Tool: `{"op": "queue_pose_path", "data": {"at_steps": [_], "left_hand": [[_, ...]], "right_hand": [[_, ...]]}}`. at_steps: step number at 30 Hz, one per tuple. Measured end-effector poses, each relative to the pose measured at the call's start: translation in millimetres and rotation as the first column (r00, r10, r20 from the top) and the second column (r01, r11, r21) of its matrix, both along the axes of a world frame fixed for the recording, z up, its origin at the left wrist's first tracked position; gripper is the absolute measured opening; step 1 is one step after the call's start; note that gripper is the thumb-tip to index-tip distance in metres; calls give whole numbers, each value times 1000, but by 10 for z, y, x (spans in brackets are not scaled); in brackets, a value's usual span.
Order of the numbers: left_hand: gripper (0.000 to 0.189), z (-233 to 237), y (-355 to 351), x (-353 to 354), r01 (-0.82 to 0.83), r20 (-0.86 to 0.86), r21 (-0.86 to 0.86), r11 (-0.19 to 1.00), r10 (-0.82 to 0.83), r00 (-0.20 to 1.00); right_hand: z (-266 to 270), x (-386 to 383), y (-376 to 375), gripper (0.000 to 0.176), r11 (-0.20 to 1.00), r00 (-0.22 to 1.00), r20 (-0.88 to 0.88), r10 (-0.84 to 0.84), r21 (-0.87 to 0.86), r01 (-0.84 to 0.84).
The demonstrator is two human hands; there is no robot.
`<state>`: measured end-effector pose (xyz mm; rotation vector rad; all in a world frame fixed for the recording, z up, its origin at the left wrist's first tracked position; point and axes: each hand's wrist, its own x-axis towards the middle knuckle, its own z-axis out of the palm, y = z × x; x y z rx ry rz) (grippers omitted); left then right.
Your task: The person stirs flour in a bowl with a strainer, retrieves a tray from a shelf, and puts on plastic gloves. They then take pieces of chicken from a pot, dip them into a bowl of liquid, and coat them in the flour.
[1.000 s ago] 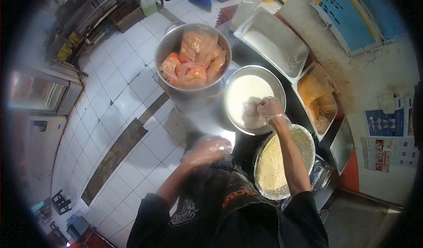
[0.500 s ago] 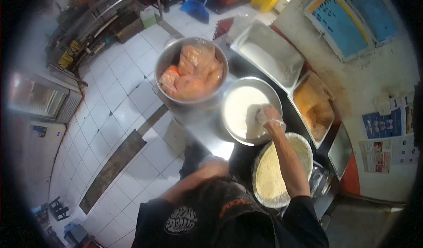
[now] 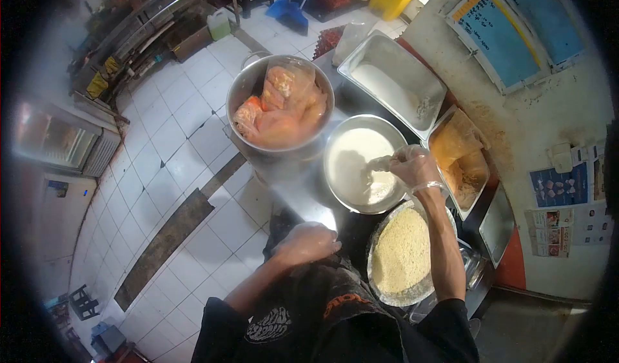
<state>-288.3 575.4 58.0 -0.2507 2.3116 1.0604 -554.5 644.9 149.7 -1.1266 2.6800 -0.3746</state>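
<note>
My right hand (image 3: 416, 168), in a clear plastic glove, is over the right rim of a metal bowl (image 3: 331, 192) of white liquid (image 3: 353, 150). Its fingers are pinched together and point into the bowl. A pale, wet-looking bit shows at the fingertips, and I cannot make out what it is. My left hand (image 3: 308, 243), also gloved, rests in front of my apron by the counter edge. Its fingers are curled in, with nothing visible in them. Below my right forearm stands a round basin (image 3: 376, 287) of yellowish crumbly powder (image 3: 401, 250).
A large pot (image 3: 230, 108) with bagged raw meat (image 3: 277, 108) stands at the left end of the counter. Along the wall are a steel pan (image 3: 429, 98) with white residue, a pan of orange-brown powder (image 3: 461, 169) and a shallow tray (image 3: 498, 224).
My right hand has risen out of the white liquid and shifted right to the bowl's rim. My left hand, blurred before, has turned slightly and now shows clearly.
</note>
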Motion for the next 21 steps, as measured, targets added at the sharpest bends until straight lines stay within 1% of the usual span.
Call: {"op": "queue_pose_path", "data": {"at_steps": [1, 2, 3, 4, 5, 7, 9, 11, 12, 13, 14, 15, 16, 17, 19, 20, 21], "left_hand": [[38, -81, -9, 72, -118, -133, 59, 991, 125, 983], [40, -96, -16, 108, -226, -254, 131, 965, 253, 934], [40, -81, -9, 128, -224, -251, 133, 966, 251, 935], [43, 7, -22, 141, -290, -243, 189, 938, 331, 912], [46, 60, -32, 147, -353, -230, 243, 903, 407, 884], [46, 68, -33, 136, -359, -192, 260, 896, 412, 891], [47, 82, -44, 116, -364, -155, 277, 889, 416, 896], [46, 96, -58, 103, -328, -172, 217, 919, 367, 914], [46, 72, -54, 116, -326, -170, 217, 920, 364, 916], [46, 22, -50, 137, -320, -243, 251, 914, 379, 893], [48, -26, -51, 153, -311, -315, 284, 907, 394, 864], [48, -58, -57, 158, -308, -313, 285, 908, 392, 865], [48, -88, -67, 156, -296, -336, 243, 924, 366, 868], [48, -124, -76, 155, -284, -358, 202, 937, 340, 870], [48, -247, -91, 156, -278, -350, 214, 936, 339, 873], [49, -285, -93, 164, -275, -343, 226, 935, 340, 876], [49, -306, -76, 182, -270, -340, 226, 936, 335, 879]], "right_hand": [[140, 31, -13, 18, 1000, 1000, 3, -3, 3, 3], [313, 70, -32, 18, 999, 998, 55, -39, 4, 39], [395, 83, -47, 18, 997, 991, 107, -75, 6, 74], [374, 35, -47, 18, 997, 999, 50, 2, -82, 2], [388, 17, -27, 18, 997, 999, 52, 0, -81, 4], [568, 33, -3, 18, 985, 993, 110, -49, -159, 66], [705, 60, -11, 17, 987, 991, 112, -74, -134, 89], [743, 10, 8, 17, 984, 992, 95, -79, -151, 93], [712, -29, 38, 18, 976, 990, 127, -66, -196, 90], [762, -15, 29, 18, 976, 989, 129, -69, -194, 94], [858, 15, 10, 18, 978, 995, 76, -64, -195, 78], [910, 32, 5, 19, 979, 998, 22, -60, -194, 63], [910, 30, 12, 19, 967, 998, 19, -64, -247, 66], [944, 47, 8, 19, 967, 998, 19, -67, -246, 70], [1050, 105, -8, 19, 960, 992, 84, -95, -257, 114], [1059, 92, 5, 19, 960, 991, 87, -100, -255, 119], [1068, 58, 22, 18, 967, 995, 63, -75, -239, 88]]}}
